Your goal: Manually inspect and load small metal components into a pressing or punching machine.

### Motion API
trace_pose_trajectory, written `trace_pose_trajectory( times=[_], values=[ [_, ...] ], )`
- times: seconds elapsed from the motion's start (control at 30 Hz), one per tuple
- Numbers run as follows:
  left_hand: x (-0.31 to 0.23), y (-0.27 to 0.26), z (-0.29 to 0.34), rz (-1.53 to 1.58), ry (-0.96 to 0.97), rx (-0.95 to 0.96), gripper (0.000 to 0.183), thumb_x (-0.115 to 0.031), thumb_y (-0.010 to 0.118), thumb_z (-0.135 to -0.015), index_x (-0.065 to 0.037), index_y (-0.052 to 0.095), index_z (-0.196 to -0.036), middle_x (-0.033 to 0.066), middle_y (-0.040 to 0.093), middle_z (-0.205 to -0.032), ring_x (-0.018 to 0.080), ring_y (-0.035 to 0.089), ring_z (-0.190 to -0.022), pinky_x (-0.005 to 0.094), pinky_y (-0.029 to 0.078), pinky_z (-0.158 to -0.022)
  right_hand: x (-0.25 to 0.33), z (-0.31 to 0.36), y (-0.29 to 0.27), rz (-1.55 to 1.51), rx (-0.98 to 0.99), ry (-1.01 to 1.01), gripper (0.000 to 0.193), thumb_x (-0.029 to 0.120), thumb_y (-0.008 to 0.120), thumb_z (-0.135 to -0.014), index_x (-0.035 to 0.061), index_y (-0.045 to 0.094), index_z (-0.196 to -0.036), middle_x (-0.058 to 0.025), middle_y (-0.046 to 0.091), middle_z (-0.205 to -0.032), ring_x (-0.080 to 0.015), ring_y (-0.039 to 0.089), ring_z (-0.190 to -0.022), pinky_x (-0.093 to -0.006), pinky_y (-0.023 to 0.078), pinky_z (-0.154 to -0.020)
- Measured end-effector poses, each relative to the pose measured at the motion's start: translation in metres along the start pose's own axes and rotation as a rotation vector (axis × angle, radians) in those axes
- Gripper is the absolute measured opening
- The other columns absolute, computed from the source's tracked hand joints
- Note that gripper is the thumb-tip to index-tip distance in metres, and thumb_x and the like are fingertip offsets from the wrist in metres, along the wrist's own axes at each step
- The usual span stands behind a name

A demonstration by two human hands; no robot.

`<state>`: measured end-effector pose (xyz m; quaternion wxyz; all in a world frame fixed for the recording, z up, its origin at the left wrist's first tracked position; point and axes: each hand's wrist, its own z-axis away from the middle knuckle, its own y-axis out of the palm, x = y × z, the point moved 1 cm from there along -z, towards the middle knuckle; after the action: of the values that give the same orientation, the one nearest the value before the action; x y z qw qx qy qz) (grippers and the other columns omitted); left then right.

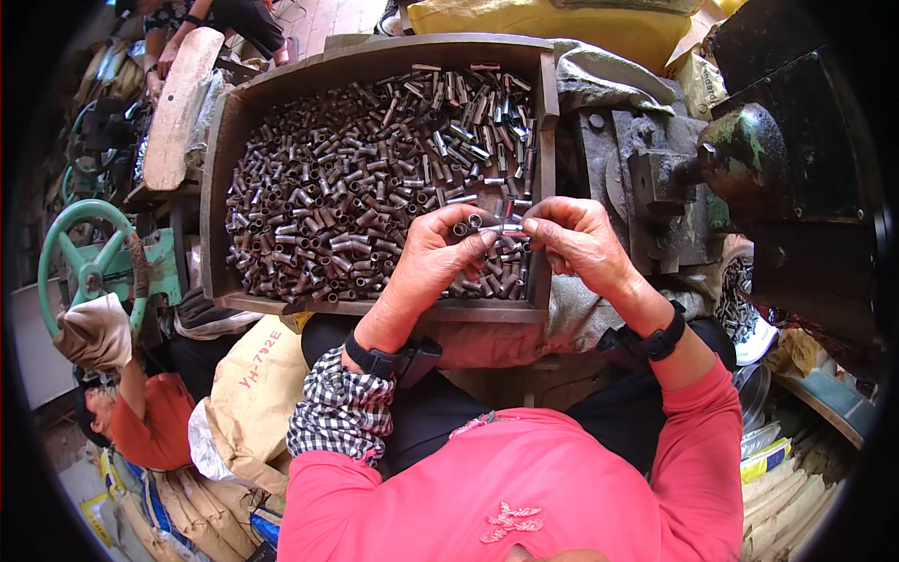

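Note:
Above the right part of a wooden tray (216,201), my two hands meet. My left hand (431,253) is closed, with short metal tubes (465,226) at its fingertips, their round open ends showing. Between the hands lies a slim shiny metal piece (507,229), with my right hand (585,245) pinching its right end. Whether it is joined to a tube I cannot tell. Many loose dark tubes (318,201) fill the tray's left and middle. Brighter, longer metal pieces (478,112) are heaped in its far right corner.
A dark press-like machine (749,159) stands right of the tray, beside a grey cloth (604,75). At the left are a green handwheel (89,267), a worn wooden board (183,108) and a paper sack (253,393). Another person's orange sleeve (154,421) shows at lower left.

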<state>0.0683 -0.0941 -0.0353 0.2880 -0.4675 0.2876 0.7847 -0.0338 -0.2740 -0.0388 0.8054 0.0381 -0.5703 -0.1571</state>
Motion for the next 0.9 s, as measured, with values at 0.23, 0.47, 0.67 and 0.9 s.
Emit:
trace_pose_trajectory(
  times=[0.23,0.47,0.67,0.9],
  values=[
    [0.0006,0.0039,0.0018,-0.051,-0.009,0.010,0.024,-0.011,0.067,-0.083,-0.002,0.059,-0.103,0.0012,0.063,-0.075,0.0066,0.060,-0.060,0.0192,0.048,-0.051,0.0010,0.0001,-0.0006,-0.047,0.012,0.012,0.018,0.018,0.061,-0.087,0.0004,0.064,-0.089,-0.0008,0.060,-0.069,-0.0031,0.050,-0.050,-0.0172,0.039,-0.042],
    [-0.0010,0.0016,0.0031,-0.021,-0.024,0.058,0.024,-0.011,0.068,-0.082,-0.003,0.060,-0.103,-0.0007,0.063,-0.075,0.0051,0.059,-0.060,0.0157,0.042,-0.047,0.0065,0.0029,0.0029,0.043,-0.057,-0.068,0.018,0.018,0.062,-0.087,0.0001,0.064,-0.087,-0.0003,0.059,-0.068,-0.0023,0.048,-0.050,-0.0177,0.038,-0.042],
    [-0.0005,-0.0015,0.0015,0.049,-0.044,0.004,0.022,-0.010,0.067,-0.082,-0.003,0.058,-0.101,-0.0004,0.061,-0.072,0.0022,0.047,-0.048,0.0162,0.034,-0.041,0.0048,0.0008,0.0035,0.082,-0.057,-0.073,0.017,0.017,0.061,-0.088,0.0003,0.064,-0.087,0.0010,0.058,-0.069,-0.0024,0.048,-0.052,-0.0182,0.038,-0.043],
    [-0.0005,0.0020,0.0007,0.296,-0.019,-0.023,0.013,-0.005,0.057,-0.083,-0.001,0.055,-0.095,0.0042,0.059,-0.068,0.0070,0.052,-0.047,0.0185,0.038,-0.038,0.0018,0.0021,0.0067,0.093,-0.041,-0.057,0.018,0.017,0.059,-0.088,0.0003,0.064,-0.088,0.0003,0.059,-0.070,-0.0029,0.050,-0.053,-0.0176,0.040,-0.043]
  ],
)
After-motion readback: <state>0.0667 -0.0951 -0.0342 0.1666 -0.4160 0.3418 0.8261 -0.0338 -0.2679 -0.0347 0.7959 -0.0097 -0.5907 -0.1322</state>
